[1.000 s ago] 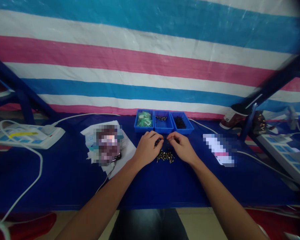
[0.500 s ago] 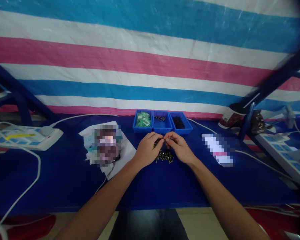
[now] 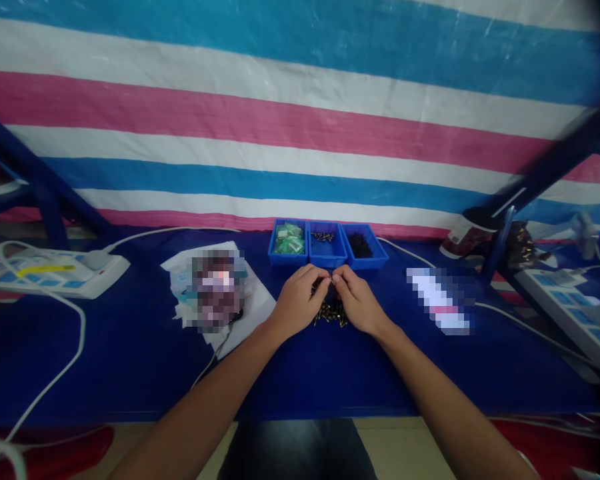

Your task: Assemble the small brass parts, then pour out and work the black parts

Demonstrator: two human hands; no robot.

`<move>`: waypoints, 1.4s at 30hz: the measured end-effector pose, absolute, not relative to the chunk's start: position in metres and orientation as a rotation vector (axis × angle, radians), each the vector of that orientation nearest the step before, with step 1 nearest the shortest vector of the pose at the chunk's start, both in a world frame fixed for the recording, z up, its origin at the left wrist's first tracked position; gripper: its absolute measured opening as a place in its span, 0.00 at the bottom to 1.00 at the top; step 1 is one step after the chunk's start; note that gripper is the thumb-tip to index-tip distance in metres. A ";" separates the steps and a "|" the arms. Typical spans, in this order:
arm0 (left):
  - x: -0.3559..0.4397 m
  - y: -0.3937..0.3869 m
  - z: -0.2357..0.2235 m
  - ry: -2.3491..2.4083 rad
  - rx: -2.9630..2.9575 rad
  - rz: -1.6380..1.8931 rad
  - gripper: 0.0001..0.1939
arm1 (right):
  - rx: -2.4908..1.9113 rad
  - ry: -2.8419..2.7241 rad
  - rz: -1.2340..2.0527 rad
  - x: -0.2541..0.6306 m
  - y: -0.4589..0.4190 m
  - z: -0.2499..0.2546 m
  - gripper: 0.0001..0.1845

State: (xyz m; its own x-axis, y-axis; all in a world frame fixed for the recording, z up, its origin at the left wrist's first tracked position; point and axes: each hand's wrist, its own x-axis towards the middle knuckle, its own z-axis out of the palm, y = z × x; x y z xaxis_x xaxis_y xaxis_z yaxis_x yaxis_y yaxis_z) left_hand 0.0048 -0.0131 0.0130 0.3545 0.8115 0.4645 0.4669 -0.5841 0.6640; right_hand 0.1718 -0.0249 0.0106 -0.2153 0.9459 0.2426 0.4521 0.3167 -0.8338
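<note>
Left hand [image 3: 297, 301] and right hand [image 3: 359, 301] meet centre-frame, fingers [image 3: 313, 272] curled inward, tips nearly touching; cannot tell if they grip anything. Loose brass-coloured screw pile [image 3: 331, 315] just beneath, on blue surface [image 3: 130, 373], below three blue plastic trays [image 3: 325, 262].

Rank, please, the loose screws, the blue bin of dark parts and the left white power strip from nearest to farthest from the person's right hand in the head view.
1. The loose screws, beneath the right hand.
2. The blue bin of dark parts, straight ahead.
3. The left white power strip, far left.
</note>
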 end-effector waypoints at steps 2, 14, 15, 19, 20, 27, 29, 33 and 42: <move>0.005 -0.014 0.013 1.090 2.200 1.113 0.08 | -1.248 -1.831 0.761 0.171 -0.027 0.011 0.13; 0.002 -0.010 0.014 1.299 2.281 1.141 0.07 | -1.260 -1.746 0.814 0.168 -0.025 0.013 0.19; 0.002 -0.010 0.014 1.320 2.293 1.145 0.07 | -1.264 -1.745 0.806 0.168 -0.025 0.013 0.18; 0.003 -0.011 0.011 1.369 2.331 1.146 0.07 | -1.296 -1.709 0.764 0.169 -0.025 0.013 0.16; 0.004 -0.012 0.011 1.364 2.341 1.142 0.07 | -1.304 -1.698 0.754 0.169 -0.025 0.013 0.16; 0.002 -0.013 0.017 1.353 2.284 1.193 0.11 | -1.318 -1.635 0.747 0.171 -0.021 0.010 0.13; 0.000 -0.011 0.018 1.380 2.227 1.236 0.11 | -1.335 -1.603 0.813 0.173 -0.019 0.008 0.14; -0.002 -0.007 0.017 1.431 2.136 1.294 0.10 | -1.333 -1.488 1.031 0.176 -0.015 0.002 0.17; -0.002 -0.005 0.013 1.457 2.141 1.247 0.08 | -1.543 -1.578 0.716 0.184 -0.013 -0.001 0.24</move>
